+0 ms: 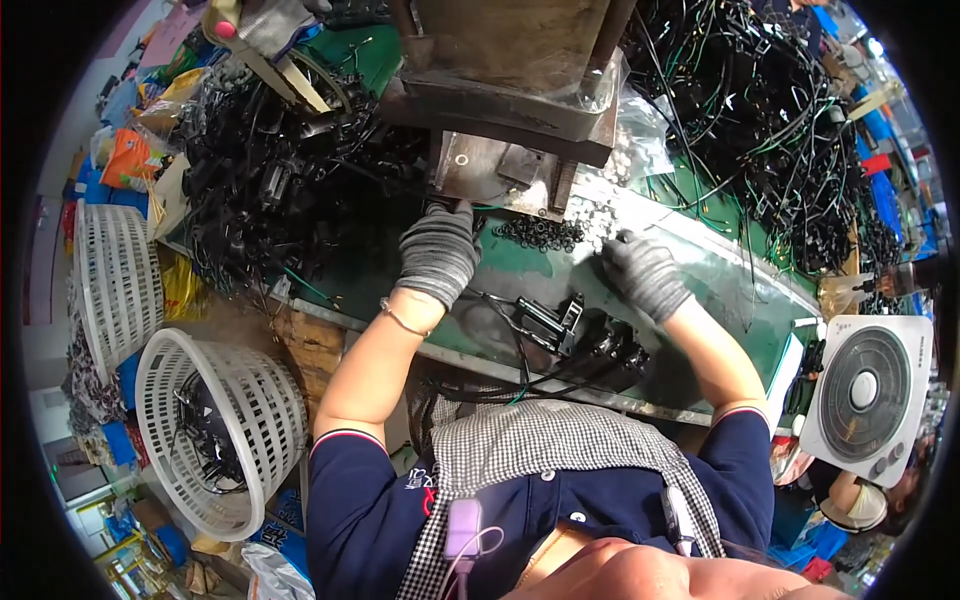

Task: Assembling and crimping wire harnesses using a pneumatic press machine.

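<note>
I look through a single wide fisheye view, the left camera of a pair on the wearer's head, pointing steeply down and forward. The wearer's checked apron [560, 440] fills the bottom, just short of the near edge of a green-topped workbench [545, 272]. Beyond that edge, about arm's reach away, the gloved left hand [440, 252] and gloved right hand [648, 272] sit near mid-view. A heavy metal machine [510, 60] looms large and is cut off at the top. Past the bench's left edge, an upright slatted plastic basket [265, 400] leans with the lens's bend; black rounds off the corners.
</note>
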